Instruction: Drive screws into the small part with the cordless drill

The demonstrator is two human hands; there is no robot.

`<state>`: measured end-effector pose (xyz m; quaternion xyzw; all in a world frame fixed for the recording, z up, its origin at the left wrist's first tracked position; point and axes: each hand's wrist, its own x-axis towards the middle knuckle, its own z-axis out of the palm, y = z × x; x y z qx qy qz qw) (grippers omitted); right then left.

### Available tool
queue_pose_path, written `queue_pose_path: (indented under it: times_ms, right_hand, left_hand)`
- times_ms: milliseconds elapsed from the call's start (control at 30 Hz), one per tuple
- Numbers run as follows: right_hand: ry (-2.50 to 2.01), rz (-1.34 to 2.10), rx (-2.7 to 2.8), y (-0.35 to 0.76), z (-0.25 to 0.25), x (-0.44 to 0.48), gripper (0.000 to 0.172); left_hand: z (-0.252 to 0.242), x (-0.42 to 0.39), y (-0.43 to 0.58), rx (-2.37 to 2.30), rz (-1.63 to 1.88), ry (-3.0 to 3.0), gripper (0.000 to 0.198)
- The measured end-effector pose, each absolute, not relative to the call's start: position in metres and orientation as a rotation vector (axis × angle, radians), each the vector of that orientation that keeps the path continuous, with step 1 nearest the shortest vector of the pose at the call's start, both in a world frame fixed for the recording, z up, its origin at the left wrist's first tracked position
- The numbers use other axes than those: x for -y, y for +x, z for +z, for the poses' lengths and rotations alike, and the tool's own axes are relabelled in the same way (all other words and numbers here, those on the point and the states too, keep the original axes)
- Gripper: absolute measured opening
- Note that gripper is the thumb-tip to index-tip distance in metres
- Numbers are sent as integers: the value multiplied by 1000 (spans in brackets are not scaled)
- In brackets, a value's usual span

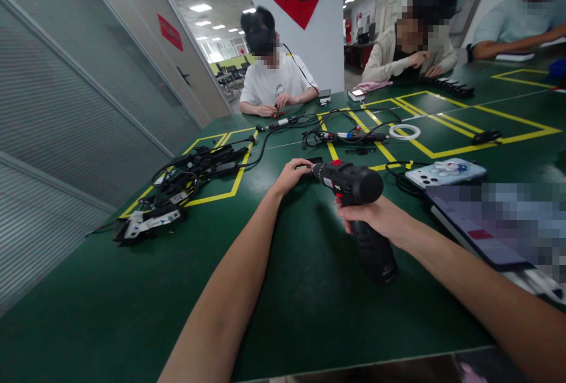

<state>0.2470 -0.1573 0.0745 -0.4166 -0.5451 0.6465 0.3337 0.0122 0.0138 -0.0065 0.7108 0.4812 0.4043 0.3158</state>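
My right hand (369, 217) is wrapped round the grip of a black cordless drill (354, 181) with red accents. The drill is level, its chuck pointing left and away from me. At the drill's tip, my left hand (292, 175) has its fingers closed on a small black part (313, 164) close to the green table top. The drill bit meets or nearly meets this part; exact contact is too small to tell. The drill's body hides some of the part.
Tangled black cables (194, 174) lie left. An electric screwdriver (362, 136), a white ring (404, 131) and a small black piece (486, 136) lie beyond my hands. A phone (446, 172) and a tablet (486, 224) are at right. Several people sit across the green table (132, 306).
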Motion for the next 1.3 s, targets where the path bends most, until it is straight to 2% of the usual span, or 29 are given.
queue_pose_path:
  times_ms: [733,1300]
  right_hand:
    - [-1084,1616,1531,247,68,158,11]
    - [-1114,1613,1545,248,71,159,12]
  left_hand:
    - [-9,-16,10,-1231,1081,1850,23]
    - [-9,-16,10,-1228,1078,1781,25]
